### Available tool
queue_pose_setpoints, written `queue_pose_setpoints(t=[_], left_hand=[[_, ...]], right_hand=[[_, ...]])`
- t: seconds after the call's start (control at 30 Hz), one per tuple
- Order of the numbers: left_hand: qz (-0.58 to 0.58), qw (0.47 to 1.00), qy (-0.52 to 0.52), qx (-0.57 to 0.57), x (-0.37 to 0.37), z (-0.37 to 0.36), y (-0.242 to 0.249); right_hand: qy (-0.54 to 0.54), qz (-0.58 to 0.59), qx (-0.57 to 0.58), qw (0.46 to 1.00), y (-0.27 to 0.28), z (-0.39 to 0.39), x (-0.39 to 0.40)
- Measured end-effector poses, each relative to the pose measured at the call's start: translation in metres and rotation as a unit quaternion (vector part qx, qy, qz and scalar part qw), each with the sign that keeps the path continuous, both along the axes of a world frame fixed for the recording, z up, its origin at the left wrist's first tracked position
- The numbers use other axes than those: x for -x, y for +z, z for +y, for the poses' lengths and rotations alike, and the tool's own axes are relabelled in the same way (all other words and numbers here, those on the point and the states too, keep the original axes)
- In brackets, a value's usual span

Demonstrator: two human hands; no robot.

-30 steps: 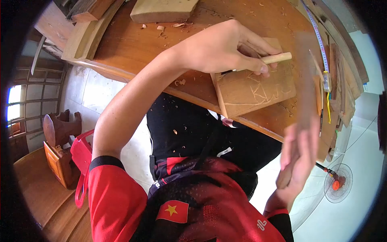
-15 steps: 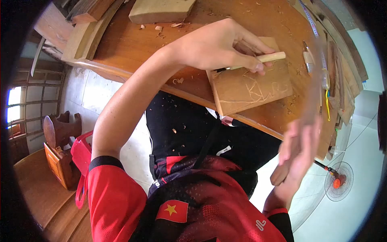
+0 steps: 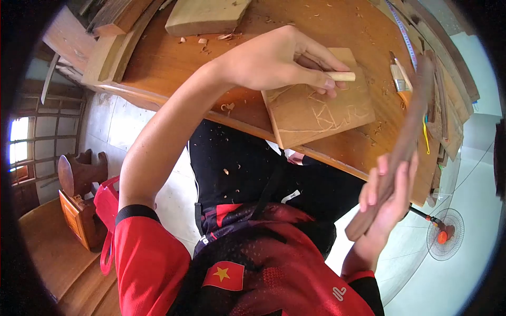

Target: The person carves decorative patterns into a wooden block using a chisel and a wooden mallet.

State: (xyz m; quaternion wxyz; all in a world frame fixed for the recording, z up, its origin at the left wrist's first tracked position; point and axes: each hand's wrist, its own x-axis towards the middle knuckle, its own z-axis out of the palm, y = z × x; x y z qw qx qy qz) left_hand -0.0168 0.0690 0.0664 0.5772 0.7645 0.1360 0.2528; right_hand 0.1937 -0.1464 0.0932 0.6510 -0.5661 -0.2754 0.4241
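Note:
My left hand [image 3: 287, 63] is closed around a chisel, whose pale wooden handle [image 3: 342, 76] sticks out past the fingertips to the right. The hand covers its blade. Beneath it lies a wooden board [image 3: 295, 121] with letters and lines cut into its face, resting at the table's near edge. To the right, my right hand [image 3: 392, 195] grips a long dark wooden bar [image 3: 403, 152] near its lower end. The bar slants up and away, clear of the chisel.
The wooden table [image 3: 253, 113] carries scattered shavings. A thick wood block [image 3: 208, 16] lies at the back. On the right are a brush [image 3: 400, 84], a tape measure [image 3: 403, 26] and wood strips [image 3: 448, 116]. A fan [image 3: 444, 235] stands beyond.
The dark bar, blurred before, now shows sharply in my right hand. My left hand, chisel and board appear slightly further left, and the handle's far end is further from the board's right edge.

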Motion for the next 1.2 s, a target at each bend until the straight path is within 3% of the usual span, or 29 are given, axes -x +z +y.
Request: queue_pose_setpoints(t=[0.1, 0.2, 0.3, 0.37, 0.47, 0.6, 0.8, 1.03, 1.2], left_hand=[[-0.035, 0.998, 0.023, 0.042, 0.005, -0.003, 0.002], [-0.082, 0.992, 0.083, 0.056, 0.019, -0.003, 0.014], [-0.122, 0.991, 0.002, 0.062, 0.015, 0.008, 0.007], [-0.134, 0.99, 0.021, 0.04, -0.005, -0.007, 0.007], [-0.06, 0.998, -0.031, -0.009, -0.015, 0.003, 0.011], [-0.134, 0.983, -0.08, 0.096, -0.03, 0.006, 0.011], [-0.054, 0.964, -0.131, 0.224, -0.04, 0.015, 0.015], [-0.04, 0.97, -0.092, 0.222, -0.043, 0.01, 0.012], [-0.069, 0.976, -0.097, 0.181, -0.047, 0.007, 0.006]], right_hand=[[0.118, -0.004, 0.08, 0.99, 0.001, -0.006, 0.0], [0.09, -0.041, 0.033, 0.995, -0.003, -0.006, -0.002], [0.073, -0.045, 0.039, 0.996, -0.002, -0.002, -0.004], [0.08, -0.053, 0.043, 0.995, -0.003, 0.0, -0.005], [0.095, -0.067, 0.041, 0.992, -0.004, -0.001, -0.002], [0.108, -0.088, 0.041, 0.989, -0.006, -0.003, -0.003], [0.084, -0.082, 0.062, 0.991, -0.005, 0.002, -0.008], [0.026, -0.084, 0.007, 0.996, 0.009, 0.009, -0.011], [0.043, -0.125, 0.073, 0.989, 0.015, 0.006, -0.009]])
